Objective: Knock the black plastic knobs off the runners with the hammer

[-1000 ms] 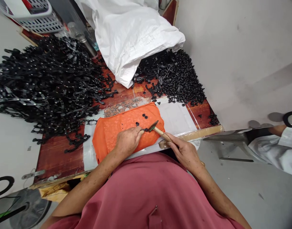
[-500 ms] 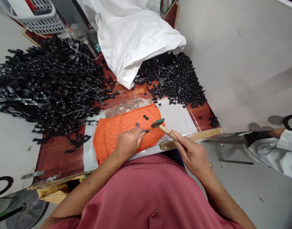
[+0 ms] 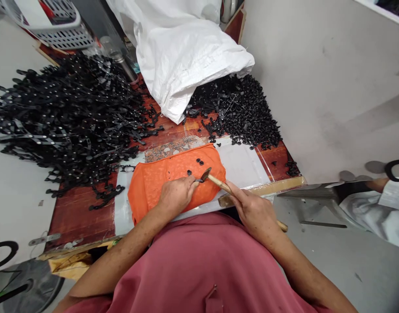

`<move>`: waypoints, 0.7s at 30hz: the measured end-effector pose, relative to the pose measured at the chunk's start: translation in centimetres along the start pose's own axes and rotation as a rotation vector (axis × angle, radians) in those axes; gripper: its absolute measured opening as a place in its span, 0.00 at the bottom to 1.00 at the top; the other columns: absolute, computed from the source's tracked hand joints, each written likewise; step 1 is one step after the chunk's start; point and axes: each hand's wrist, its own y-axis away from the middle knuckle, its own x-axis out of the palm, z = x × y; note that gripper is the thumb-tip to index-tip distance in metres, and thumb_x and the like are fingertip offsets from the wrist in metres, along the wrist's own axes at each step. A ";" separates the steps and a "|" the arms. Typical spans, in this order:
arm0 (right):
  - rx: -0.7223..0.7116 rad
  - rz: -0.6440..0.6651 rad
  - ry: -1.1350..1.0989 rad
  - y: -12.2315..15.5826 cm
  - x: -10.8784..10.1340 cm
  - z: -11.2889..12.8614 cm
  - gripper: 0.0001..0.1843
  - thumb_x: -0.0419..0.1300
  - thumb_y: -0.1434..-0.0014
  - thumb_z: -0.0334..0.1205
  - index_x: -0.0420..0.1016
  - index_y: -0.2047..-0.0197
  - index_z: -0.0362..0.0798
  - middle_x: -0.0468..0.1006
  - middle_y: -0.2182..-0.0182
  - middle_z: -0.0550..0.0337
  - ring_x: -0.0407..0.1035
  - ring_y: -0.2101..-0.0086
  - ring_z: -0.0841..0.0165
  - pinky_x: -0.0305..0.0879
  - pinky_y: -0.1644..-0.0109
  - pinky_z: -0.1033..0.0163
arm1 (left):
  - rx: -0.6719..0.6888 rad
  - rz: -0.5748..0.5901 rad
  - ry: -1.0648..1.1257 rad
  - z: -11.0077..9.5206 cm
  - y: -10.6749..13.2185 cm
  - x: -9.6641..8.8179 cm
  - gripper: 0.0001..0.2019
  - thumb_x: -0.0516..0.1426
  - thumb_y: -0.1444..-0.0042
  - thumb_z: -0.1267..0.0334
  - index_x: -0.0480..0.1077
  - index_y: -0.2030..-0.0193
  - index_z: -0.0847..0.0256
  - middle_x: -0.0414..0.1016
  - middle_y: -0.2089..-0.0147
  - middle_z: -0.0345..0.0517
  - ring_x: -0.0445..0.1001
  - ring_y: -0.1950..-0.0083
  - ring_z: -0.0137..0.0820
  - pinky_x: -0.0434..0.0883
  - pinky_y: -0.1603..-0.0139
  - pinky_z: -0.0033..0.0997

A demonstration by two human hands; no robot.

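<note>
Head view: one hammer (image 3: 220, 183), probably light and rigid, best held by its shaft, as the right hand (image 3: 256, 212) grips it. One black strip (image 3: 198, 180), likely pliable, pinched in the left hand (image 3: 176, 196) over orange cloth (image 3: 153, 179) on the table (image 3: 78, 217).

Over the flat orange cloth (image 3: 150, 187), the bare left hand (image 3: 176, 194) pinches a small black strap-like part (image 3: 198, 180). Just off the cloth's right edge, the bare right hand (image 3: 255, 212) grips a wooden-handled hammer (image 3: 219, 183). Beyond the cloth lie a white sack (image 3: 186, 56) and a heap of small black studs (image 3: 243, 113).
</note>
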 end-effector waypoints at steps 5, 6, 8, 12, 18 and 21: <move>-0.019 -0.013 0.044 -0.6 0.2 -0.8 0.28 0.52 0.27 0.44 0.62 0.26 0.61 0.85 0.63 0.56 0.78 0.69 0.60 0.64 0.69 0.61 | 0.229 -0.074 0.006 4.0 -0.2 -4.9 0.23 0.46 0.29 0.62 0.68 0.31 0.45 0.80 0.47 0.50 0.77 0.48 0.41 0.70 0.47 0.39; -0.027 -0.012 0.045 -0.7 0.3 -0.9 0.28 0.51 0.26 0.44 0.62 0.26 0.62 0.85 0.61 0.56 0.78 0.69 0.60 0.64 0.69 0.61 | 0.310 -0.085 -0.031 4.6 -0.3 -5.8 0.23 0.48 0.29 0.64 0.70 0.33 0.42 0.77 0.42 0.50 0.74 0.42 0.43 0.67 0.40 0.44; -0.036 -0.014 0.041 -0.8 0.3 -1.1 0.27 0.51 0.26 0.44 0.62 0.26 0.62 0.85 0.60 0.56 0.79 0.69 0.60 0.65 0.69 0.60 | 0.498 -0.016 -0.087 5.0 -0.7 -7.0 0.22 0.50 0.31 0.65 0.74 0.39 0.38 0.72 0.34 0.46 0.65 0.31 0.45 0.56 0.29 0.54; -0.025 -0.017 0.012 -1.0 0.6 -1.1 0.26 0.50 0.25 0.44 0.64 0.26 0.61 0.86 0.59 0.56 0.80 0.67 0.59 0.66 0.68 0.60 | 0.769 0.152 -0.076 4.1 -1.7 -7.5 0.16 0.56 0.35 0.70 0.80 0.53 0.43 0.64 0.26 0.34 0.52 0.21 0.41 0.41 0.21 0.57; 0.004 0.001 -0.109 -0.6 0.9 -1.5 0.26 0.52 0.26 0.44 0.64 0.27 0.63 0.86 0.56 0.57 0.82 0.63 0.58 0.74 0.62 0.59 | 0.796 0.220 -0.069 4.0 -1.6 -8.4 0.13 0.54 0.34 0.71 0.77 0.56 0.50 0.67 0.27 0.37 0.56 0.22 0.37 0.45 0.20 0.58; 0.054 -0.004 -0.253 -0.2 1.2 -2.1 0.26 0.51 0.25 0.43 0.64 0.27 0.64 0.85 0.48 0.58 0.82 0.56 0.59 0.77 0.56 0.58 | 0.703 0.081 -0.129 5.0 -1.0 -8.6 0.15 0.49 0.31 0.71 0.75 0.60 0.53 0.78 0.38 0.44 0.62 0.25 0.37 0.47 0.20 0.58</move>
